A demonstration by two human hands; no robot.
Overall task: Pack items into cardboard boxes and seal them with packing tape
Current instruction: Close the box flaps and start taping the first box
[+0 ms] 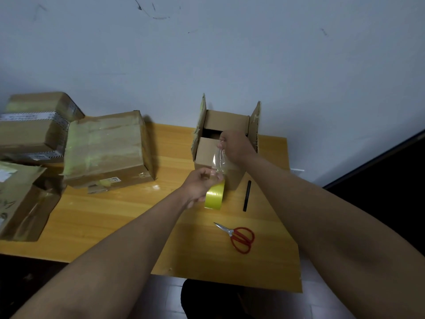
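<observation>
- The left hand [202,184] is closed around a roll of yellow packing tape [215,196], held just above the table at the near side of the open box.
- The right hand [233,147] has its fingers pinched together on the free end of a clear tape strip [218,161], which stretches from the roll up to the top of the box.
- The small cardboard box [213,155] stands at the far middle of the table; its near and far flaps are folded inward with a dark gap between them, and its left and right flaps stand upright. What is inside cannot be told.
- A black marker [247,195] lies on the table just right of the box, pointing near to far.
- Red-handled scissors [238,237] lie nearer, to the right of the left forearm, blades pointing far-left; they are apart from both hands.
- Left of the open box sits a large taped box [108,148], closed, with shiny tape across its top.
- Further left are stacked boxes [34,127] with printed labels, against the wall.
- At the near left edge a torn carton [25,203] lies with its flaps loose.
- Both forearms reach across the near part of the table and hide some of it.
- The wooden table [110,222] is orange-yellow and glossy.
- Behind it rises a pale wall [230,54] with a few dark scuff marks.
</observation>
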